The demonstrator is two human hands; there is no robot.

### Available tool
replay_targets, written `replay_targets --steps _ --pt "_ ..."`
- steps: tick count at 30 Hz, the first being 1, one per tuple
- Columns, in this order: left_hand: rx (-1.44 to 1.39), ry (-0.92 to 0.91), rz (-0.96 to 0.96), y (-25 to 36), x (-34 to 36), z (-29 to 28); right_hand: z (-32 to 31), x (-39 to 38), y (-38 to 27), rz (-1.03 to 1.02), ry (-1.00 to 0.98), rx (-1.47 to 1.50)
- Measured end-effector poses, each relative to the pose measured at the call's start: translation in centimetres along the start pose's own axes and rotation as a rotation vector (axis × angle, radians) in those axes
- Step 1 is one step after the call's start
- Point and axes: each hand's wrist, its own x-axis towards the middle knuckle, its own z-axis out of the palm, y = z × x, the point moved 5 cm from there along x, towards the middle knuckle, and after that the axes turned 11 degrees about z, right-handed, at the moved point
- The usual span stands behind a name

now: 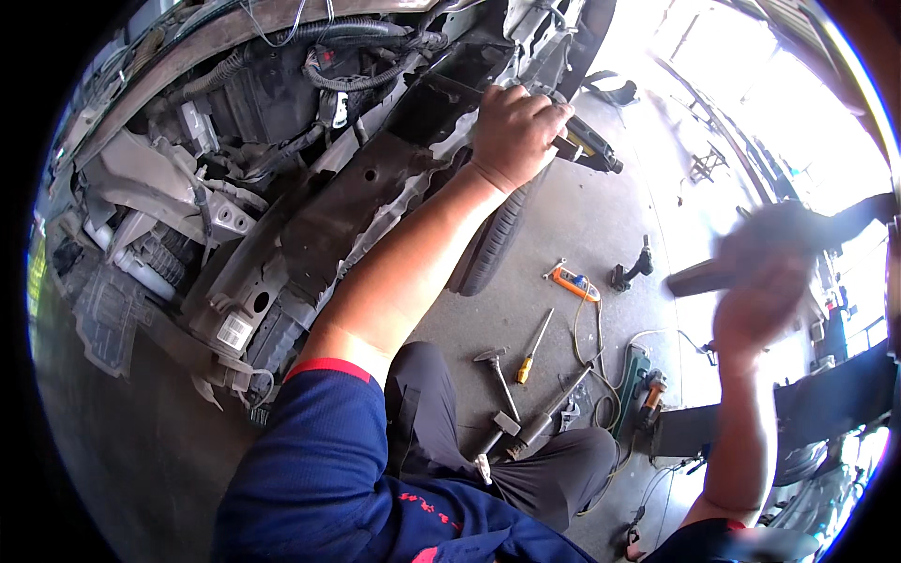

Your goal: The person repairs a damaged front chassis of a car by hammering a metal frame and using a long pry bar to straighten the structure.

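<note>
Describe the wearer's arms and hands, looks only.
Left hand: ungloved, forearm and wrist bare. Left sleeve: short, navy, textured weave, red cuff band. Right hand: motion-blurred, seemingly ungloved, forearm bare. Right sleeve: navy with red edging, mostly out of frame.

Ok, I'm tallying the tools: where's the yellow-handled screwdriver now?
In the head view, the screwdriver lies on the floor, right of centre, between the T-shaped tool on its left and the orange device at upper right.
</note>
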Motion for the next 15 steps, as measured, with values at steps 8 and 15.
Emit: replay_targets --steps 8,15 --pt "-0.031 -0.029 -0.026 -1.2 -0.2 -0.4 -1.5 -0.3 -0.5 0.109 0.051 0.315" --pt "-0.04 -0.102 -0.091 -0.3 -0.3 0.2 2.9 -3.5 2.6 0.205 -0.063 0.18"
